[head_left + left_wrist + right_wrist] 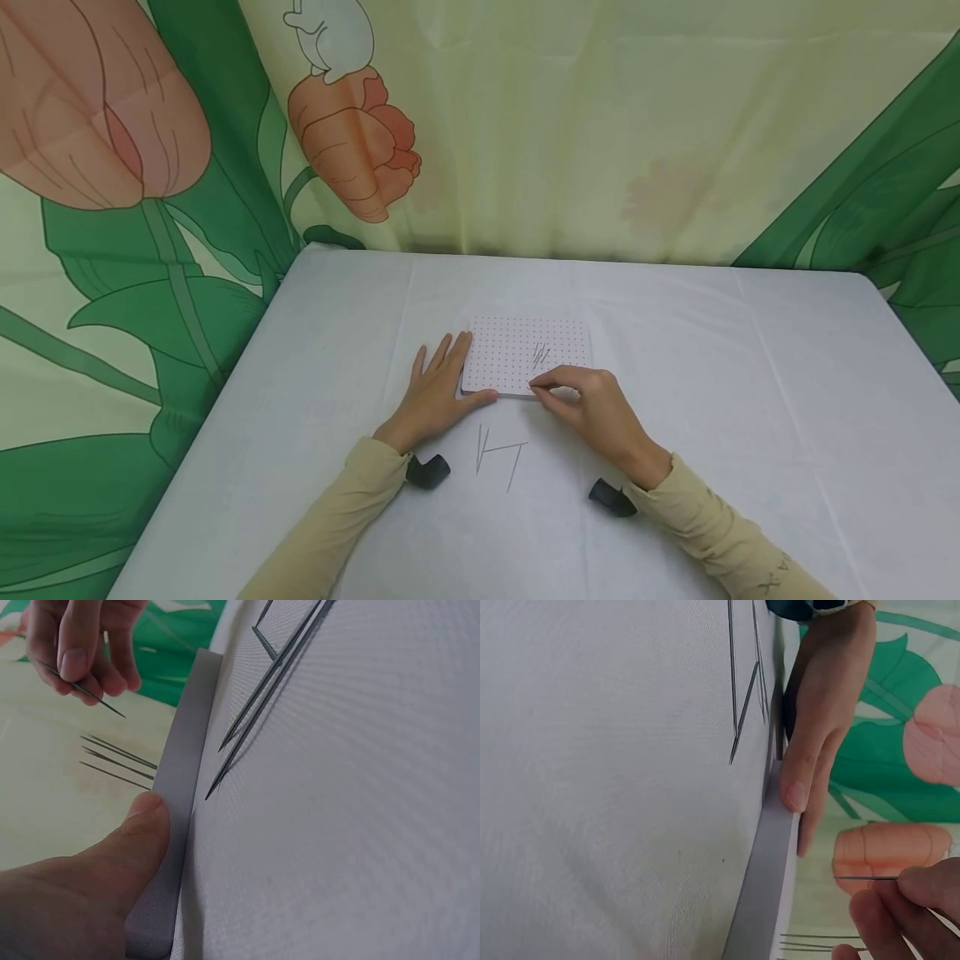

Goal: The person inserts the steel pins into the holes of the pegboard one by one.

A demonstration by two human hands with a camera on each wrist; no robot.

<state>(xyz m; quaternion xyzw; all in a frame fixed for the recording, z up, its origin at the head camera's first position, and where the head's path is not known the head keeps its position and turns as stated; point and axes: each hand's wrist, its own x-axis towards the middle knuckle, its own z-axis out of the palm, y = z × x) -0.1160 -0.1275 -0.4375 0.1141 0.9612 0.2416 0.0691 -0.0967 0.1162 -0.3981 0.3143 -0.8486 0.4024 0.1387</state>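
A white board with a grid of small dark holes (502, 350) lies flat on the table. My left hand (438, 387) rests against its left side with spread, straight fingers, the thumb at the front edge. My right hand (588, 408) pinches a thin dark needle (866, 878) between thumb and fingertips, over the front right part of the board. In the left wrist view the needle's pointed end shows free of the board. Several needles (118, 759) stand upright in the board, just beyond the right fingertips. Several more loose needles (504, 448) lie crossed on the cloth before the board.
A white cloth (712, 375) covers the table. Black wrist devices (428, 472) sit below both hands, near the sleeve cuffs. Behind the table hangs a curtain (562, 142) printed with a carrot, tulip and leaves.
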